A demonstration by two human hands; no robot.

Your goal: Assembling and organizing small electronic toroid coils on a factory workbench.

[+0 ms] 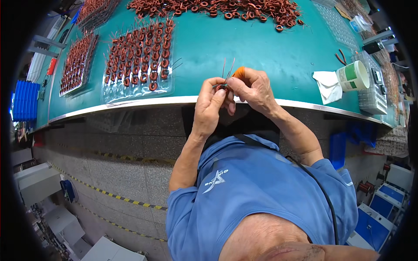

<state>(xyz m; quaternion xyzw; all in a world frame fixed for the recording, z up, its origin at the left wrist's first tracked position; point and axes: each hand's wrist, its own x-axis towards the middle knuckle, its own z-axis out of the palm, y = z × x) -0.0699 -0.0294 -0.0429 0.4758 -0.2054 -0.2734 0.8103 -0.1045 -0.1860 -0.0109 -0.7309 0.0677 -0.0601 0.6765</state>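
A small ring-shaped coil wound with copper wire (221,88) is pinched between the thumb and fingers of my left hand (206,106), just above the table's front edge. Two thin wire leads (224,68) stick up from it, away from me. My right hand (256,90) is closed at the base of these leads, its thumb and fingers pressed together beside the coil. Something orange (239,72) shows at my right index finger; whether it is a finger cover or a held tool I cannot tell.
Clear plastic trays (167,89) with rows of similar coils stand at the left on the green table (204,48). A large pile of loose coils (226,8) lies at the far side. On the right are a white cloth (326,87), a tipped white-green tub (353,76) and stacked clear trays (370,98).
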